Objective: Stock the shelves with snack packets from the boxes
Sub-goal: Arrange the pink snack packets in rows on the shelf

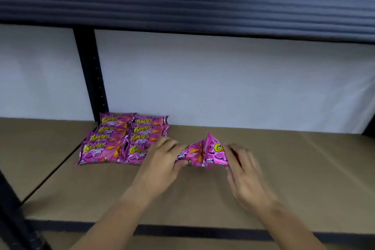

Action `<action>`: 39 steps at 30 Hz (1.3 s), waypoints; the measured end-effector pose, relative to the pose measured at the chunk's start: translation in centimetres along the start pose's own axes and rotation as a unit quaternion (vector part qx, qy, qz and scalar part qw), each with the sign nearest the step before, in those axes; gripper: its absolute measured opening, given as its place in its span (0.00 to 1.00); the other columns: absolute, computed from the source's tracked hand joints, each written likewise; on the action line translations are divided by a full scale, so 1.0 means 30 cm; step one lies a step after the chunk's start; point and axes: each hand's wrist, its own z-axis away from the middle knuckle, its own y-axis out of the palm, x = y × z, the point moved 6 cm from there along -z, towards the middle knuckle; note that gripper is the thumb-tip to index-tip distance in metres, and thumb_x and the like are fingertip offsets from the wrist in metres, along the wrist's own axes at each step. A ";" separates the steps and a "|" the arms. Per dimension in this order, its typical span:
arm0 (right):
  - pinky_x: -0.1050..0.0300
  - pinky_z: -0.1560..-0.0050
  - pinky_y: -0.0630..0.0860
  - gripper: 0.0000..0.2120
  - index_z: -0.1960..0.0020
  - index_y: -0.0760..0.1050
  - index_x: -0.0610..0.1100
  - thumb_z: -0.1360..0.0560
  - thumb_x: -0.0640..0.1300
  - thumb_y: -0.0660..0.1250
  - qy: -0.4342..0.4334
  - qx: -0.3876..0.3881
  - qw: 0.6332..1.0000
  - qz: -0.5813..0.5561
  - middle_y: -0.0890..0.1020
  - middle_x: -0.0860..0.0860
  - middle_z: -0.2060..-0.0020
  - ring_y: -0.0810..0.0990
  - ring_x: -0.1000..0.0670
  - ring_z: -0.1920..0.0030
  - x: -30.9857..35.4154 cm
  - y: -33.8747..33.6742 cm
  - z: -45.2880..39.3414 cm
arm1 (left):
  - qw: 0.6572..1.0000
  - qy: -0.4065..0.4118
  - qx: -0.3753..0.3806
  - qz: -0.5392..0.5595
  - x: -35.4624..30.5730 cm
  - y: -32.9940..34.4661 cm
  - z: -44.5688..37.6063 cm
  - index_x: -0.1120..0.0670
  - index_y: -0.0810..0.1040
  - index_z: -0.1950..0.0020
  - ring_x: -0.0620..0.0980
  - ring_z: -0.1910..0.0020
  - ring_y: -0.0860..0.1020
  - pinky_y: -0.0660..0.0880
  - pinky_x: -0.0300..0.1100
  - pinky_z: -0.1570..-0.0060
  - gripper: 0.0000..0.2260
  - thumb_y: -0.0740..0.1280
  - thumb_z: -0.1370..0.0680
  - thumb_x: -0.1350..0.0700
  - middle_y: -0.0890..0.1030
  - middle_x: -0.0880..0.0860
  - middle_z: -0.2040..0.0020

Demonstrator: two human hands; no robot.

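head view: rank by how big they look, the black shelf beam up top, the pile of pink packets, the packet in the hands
1. black shelf beam, spanning the frame
2. pile of pink packets
3. packet in the hands, partly covered by left hand and right hand

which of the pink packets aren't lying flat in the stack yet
The pink packets between the left hand and right hand, tented up mid-shelf. The stacked packets lie flat in two overlapping rows by the black upright.

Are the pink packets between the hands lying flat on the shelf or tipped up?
Tipped up. The pink packets lean together in a peak, held between left hand and right hand, unlike the flat stacked packets.
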 end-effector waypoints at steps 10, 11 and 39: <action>0.47 0.45 0.77 0.42 0.36 0.77 0.37 0.52 0.26 0.68 -0.012 0.033 0.998 0.048 0.77 0.42 0.42 0.70 0.41 0.41 -0.234 0.334 -0.249 | 0.987 -0.111 0.109 -0.035 0.196 0.323 -0.281 0.52 0.75 0.30 0.53 0.35 0.72 0.72 0.47 0.36 0.20 0.70 0.22 0.57 0.79 0.51 0.38; 0.47 0.45 0.78 0.42 0.37 0.78 0.37 0.53 0.26 0.69 -0.004 0.032 0.998 0.051 0.77 0.42 0.42 0.70 0.41 0.41 -0.256 0.356 -0.268 | 0.986 -0.114 0.113 -0.034 0.215 0.348 -0.304 0.52 0.75 0.30 0.53 0.35 0.73 0.73 0.49 0.37 0.20 0.70 0.23 0.59 0.79 0.50 0.38; 0.49 0.26 0.51 0.28 0.25 0.65 0.37 0.23 0.47 0.55 0.022 0.111 0.992 0.060 0.68 0.43 0.26 0.60 0.46 0.24 -0.363 0.608 -0.430 | 0.943 -0.166 0.227 -0.178 0.228 0.533 -0.396 0.65 0.36 0.21 0.64 0.21 0.39 0.43 0.55 0.21 0.36 0.59 0.18 0.60 0.38 0.65 0.21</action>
